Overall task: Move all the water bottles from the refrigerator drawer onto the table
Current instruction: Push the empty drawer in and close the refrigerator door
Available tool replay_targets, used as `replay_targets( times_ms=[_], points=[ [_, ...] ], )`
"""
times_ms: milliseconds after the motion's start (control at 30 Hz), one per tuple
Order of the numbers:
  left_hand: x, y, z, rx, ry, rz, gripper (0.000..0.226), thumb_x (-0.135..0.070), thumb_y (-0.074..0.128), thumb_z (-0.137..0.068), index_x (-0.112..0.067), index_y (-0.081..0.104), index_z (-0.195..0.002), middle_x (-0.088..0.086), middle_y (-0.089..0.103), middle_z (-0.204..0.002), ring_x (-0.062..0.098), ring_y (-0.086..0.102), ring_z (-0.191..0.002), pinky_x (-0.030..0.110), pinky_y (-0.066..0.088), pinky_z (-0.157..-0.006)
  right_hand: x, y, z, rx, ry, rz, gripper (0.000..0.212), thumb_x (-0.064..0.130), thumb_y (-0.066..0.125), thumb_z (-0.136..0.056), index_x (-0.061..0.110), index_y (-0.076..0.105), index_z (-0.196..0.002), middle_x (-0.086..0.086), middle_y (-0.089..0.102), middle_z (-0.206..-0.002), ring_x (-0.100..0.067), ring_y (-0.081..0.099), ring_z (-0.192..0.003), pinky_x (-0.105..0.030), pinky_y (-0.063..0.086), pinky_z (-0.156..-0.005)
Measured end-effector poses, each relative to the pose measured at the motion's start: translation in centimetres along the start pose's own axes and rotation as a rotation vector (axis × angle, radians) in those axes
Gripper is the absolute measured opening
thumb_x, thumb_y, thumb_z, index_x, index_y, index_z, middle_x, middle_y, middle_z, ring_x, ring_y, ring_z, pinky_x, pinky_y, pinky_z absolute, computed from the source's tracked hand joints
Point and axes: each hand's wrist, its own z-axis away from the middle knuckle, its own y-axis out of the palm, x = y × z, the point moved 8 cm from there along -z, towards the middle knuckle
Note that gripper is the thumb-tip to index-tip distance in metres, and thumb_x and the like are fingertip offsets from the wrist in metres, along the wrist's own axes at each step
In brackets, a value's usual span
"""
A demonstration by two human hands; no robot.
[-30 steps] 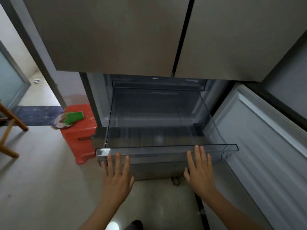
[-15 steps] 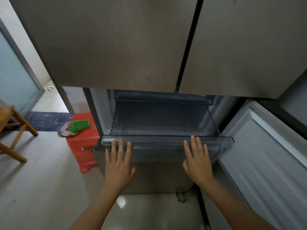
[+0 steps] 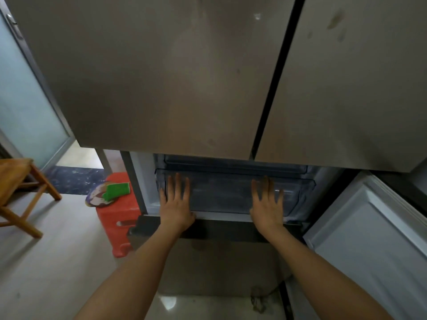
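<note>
The clear plastic refrigerator drawer (image 3: pixel 221 195) sits pushed back inside the fridge's lower compartment, under the two closed upper doors. I see no water bottles in it or anywhere in view. My left hand (image 3: pixel 176 204) lies flat against the drawer's front at its left end, fingers spread and pointing up. My right hand (image 3: pixel 268 204) presses flat on the drawer's front at its right end, fingers apart too. Neither hand holds anything.
The lower fridge door (image 3: pixel 374 239) stands swung open at the right. A red plastic stool (image 3: pixel 117 218) with a green sponge (image 3: pixel 116 189) and a fan on it stands left of the fridge. A wooden chair (image 3: pixel 18 188) is at far left.
The empty drawer has slid from fully pulled out to back inside the fridge, with both my flat hands following it inward.
</note>
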Motion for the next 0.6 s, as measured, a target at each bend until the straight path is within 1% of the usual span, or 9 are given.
replay_targets(
  times_ms=[33,67,100,233,300,400,500,567,600],
  points=[
    [-0.1,-0.1,-0.4,0.006,-0.002,0.002,0.102,-0.043,0.049,-0.085,-0.015,-0.041,-0.123,0.014,-0.044,-0.132,0.029,-0.041,-0.123,0.051,-0.014,-0.109,0.0,0.0,-0.4,0.027,0.0,0.006,0.077,0.021,0.059,-0.083,0.011,0.015,-0.146,-0.024,0.013,-0.152,-0.037,0.016,-0.14,-0.058,0.017,-0.108],
    [-0.1,-0.3,-1.0,0.011,-0.003,0.007,0.103,-0.044,0.05,-0.085,-0.015,-0.042,-0.122,0.014,-0.045,-0.132,0.03,-0.042,-0.122,0.05,-0.016,-0.108,0.0,0.0,-1.0,0.046,0.007,-0.003,0.072,0.021,0.047,-0.091,0.014,0.003,-0.147,-0.022,0.001,-0.154,-0.037,0.005,-0.142,-0.057,0.01,-0.111],
    [-0.1,-0.2,-1.2,0.021,-0.009,0.01,0.104,-0.045,0.05,-0.085,-0.015,-0.042,-0.122,0.014,-0.046,-0.131,0.03,-0.043,-0.12,0.05,-0.017,-0.107,0.1,0.0,-1.2,0.055,0.011,-0.011,0.069,0.021,0.041,-0.093,0.015,-0.003,-0.147,-0.021,-0.005,-0.154,-0.037,-0.001,-0.142,-0.057,0.006,-0.111],
    [0.0,-0.4,-2.3,0.027,-0.013,0.009,0.103,-0.042,0.052,-0.085,-0.015,-0.04,-0.123,0.012,-0.047,-0.129,0.027,-0.044,-0.118,0.05,-0.014,-0.108,0.7,-0.7,-2.0,0.029,0.026,-0.032,0.066,0.018,0.038,-0.093,0.013,0.002,-0.148,-0.025,0.0,-0.152,-0.04,0.002,-0.141,-0.059,0.008,-0.11],
    [0.0,-0.4,-2.7,0.034,-0.004,0.012,0.101,-0.04,0.052,-0.085,-0.016,-0.038,-0.124,0.011,-0.045,-0.13,0.027,-0.043,-0.117,0.051,-0.012,-0.109,0.7,-1.0,-2.5,0.032,0.027,-0.011,0.064,0.018,0.035,-0.094,0.013,0.0,-0.148,-0.026,0.001,-0.152,-0.04,0.001,-0.141,-0.06,0.006,-0.11],
    [0.0,-0.3,-2.8,0.042,-0.007,0.012,0.102,-0.042,0.051,-0.085,-0.016,-0.04,-0.122,0.011,-0.046,-0.129,0.027,-0.044,-0.117,0.05,-0.011,-0.11,0.8,-1.2,-2.6,0.068,0.024,0.027,0.062,0.018,0.031,-0.096,0.013,-0.004,-0.147,-0.025,0.0,-0.152,-0.041,-0.001,-0.141,-0.061,0.005,-0.109],
    [-0.1,-0.4,-2.9,0.033,-0.001,0.017,0.103,-0.044,0.052,-0.085,-0.016,-0.041,-0.121,0.012,-0.047,-0.129,0.028,-0.044,-0.117,0.05,-0.012,-0.11,0.9,-1.4,-2.6,0.113,0.017,0.062,0.06,0.018,0.029,-0.097,0.014,-0.004,-0.147,-0.024,0.001,-0.152,-0.041,-0.001,-0.14,-0.061,0.006,-0.109],
    [-0.4,-0.7,-2.8,0.027,0.025,0.023,0.103,-0.046,0.052,-0.084,-0.016,-0.038,-0.125,0.012,-0.045,-0.131,0.028,-0.042,-0.119,0.05,-0.013,-0.109,0.6,-1.8,-2.6,0.163,0.023,0.069,0.061,0.022,0.031,-0.097,0.017,-0.002,-0.148,-0.022,-0.001,-0.153,-0.041,-0.002,-0.141,-0.061,0.006,-0.11],
    [-0.5,-0.9,-2.6,0.014,0.044,0.033,0.103,-0.046,0.052,-0.084,-0.015,-0.034,-0.13,0.012,-0.043,-0.135,0.028,-0.041,-0.12,0.051,-0.014,-0.109,0.5,-2.2,-2.4,0.188,0.022,0.055,0.062,0.025,0.033,-0.096,0.018,-0.001,-0.148,-0.021,-0.002,-0.153,-0.04,-0.003,-0.141,-0.059,0.006,-0.11]
  ],
)
